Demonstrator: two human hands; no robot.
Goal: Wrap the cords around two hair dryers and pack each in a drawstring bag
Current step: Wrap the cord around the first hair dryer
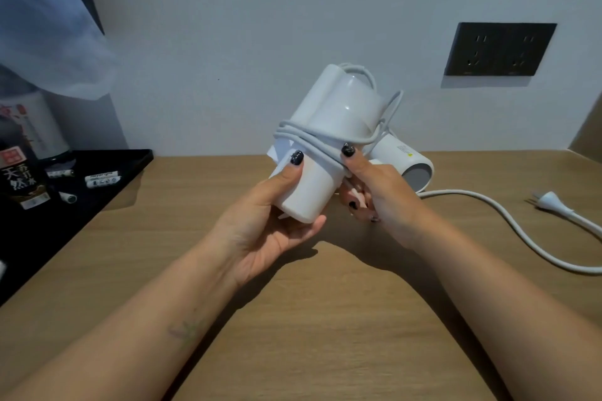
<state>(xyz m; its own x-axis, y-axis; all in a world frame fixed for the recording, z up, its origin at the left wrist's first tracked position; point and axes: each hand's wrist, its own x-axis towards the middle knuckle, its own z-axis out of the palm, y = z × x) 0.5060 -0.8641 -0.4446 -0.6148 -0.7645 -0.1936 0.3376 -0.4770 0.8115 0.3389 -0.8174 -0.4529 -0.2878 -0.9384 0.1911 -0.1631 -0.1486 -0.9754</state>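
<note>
Above the wooden surface [325, 303], the left hand [277, 221] gripped the white plastic hair dryer [338, 114], while the right hand [374, 189] pinched its grey wound cord [312, 137]. Should those fingers slacken, the coils would likely spring loose.

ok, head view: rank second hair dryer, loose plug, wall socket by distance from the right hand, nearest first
From the right hand:
1. Second hair dryer, lying on the table just behind the hand, to its right.
2. Loose plug, on the table far right.
3. Wall socket, up on the wall, right of centre.
</note>
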